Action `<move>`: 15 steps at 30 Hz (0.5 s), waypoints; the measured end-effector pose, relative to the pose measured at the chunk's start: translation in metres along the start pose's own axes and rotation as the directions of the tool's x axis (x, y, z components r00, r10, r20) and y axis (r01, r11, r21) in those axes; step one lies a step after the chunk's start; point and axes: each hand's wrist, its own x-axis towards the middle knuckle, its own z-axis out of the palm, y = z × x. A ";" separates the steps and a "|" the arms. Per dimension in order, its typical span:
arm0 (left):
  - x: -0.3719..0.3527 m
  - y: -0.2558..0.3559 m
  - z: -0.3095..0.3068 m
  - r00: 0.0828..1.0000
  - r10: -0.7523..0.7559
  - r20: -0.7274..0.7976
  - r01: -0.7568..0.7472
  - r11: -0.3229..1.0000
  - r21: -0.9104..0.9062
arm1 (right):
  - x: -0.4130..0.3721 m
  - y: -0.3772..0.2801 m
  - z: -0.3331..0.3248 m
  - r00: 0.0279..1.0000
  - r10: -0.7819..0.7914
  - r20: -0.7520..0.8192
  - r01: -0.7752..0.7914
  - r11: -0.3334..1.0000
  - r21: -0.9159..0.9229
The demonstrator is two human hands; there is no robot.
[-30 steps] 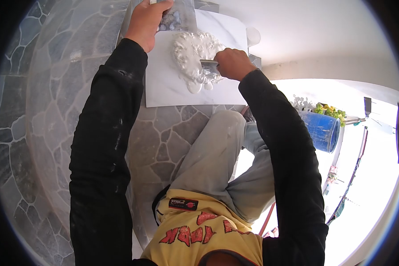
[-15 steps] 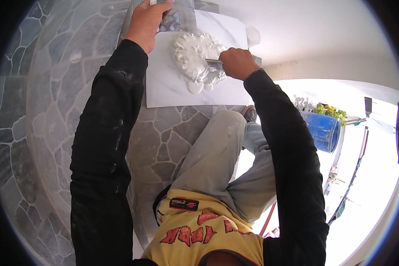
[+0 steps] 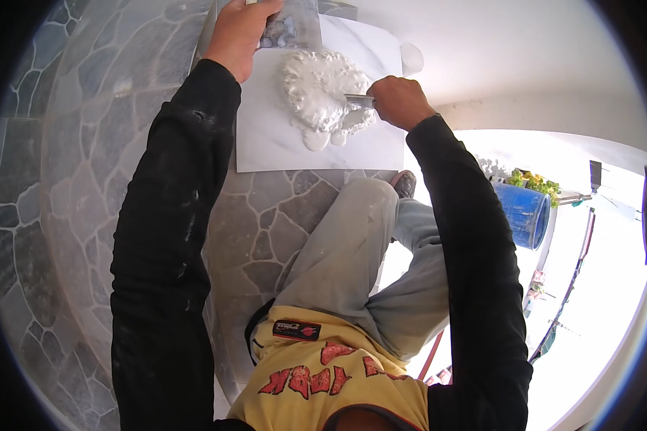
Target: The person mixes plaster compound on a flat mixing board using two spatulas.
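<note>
A heap of wet white plaster lies spread on a white marble-look board. My right hand is closed around a putty knife, whose blade rests in the right side of the heap. At the top edge of the view, my left hand grips a flat metal trowel. Its broad plate is smeared with plaster and overlaps the board's far left corner. Part of the trowel is cut off by the frame.
Grey stone-patterned flooring surrounds the board. A white wall rises along the right. My bent leg and a shoe are close to the board's near edge. Farther right are a blue barrel and a leafy plant.
My right hand has shifted slightly to the right, drawing the putty knife's blade toward the heap's right edge. My left hand and the trowel have barely moved.
</note>
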 end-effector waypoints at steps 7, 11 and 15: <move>0.001 -0.003 0.003 1.000 0.023 -0.009 -0.024 0.999 -0.023 | -0.005 0.007 0.012 0.994 -0.083 0.067 0.082 0.997 0.006; 0.004 -0.006 -0.002 0.999 0.042 0.016 -0.042 0.999 -0.002 | 0.003 0.010 0.011 0.999 0.036 -0.001 -0.036 0.999 -0.011; 0.003 -0.002 -0.001 0.999 0.040 -0.005 -0.040 0.999 0.019 | -0.001 0.008 -0.011 0.999 0.016 -0.044 -0.014 0.999 0.039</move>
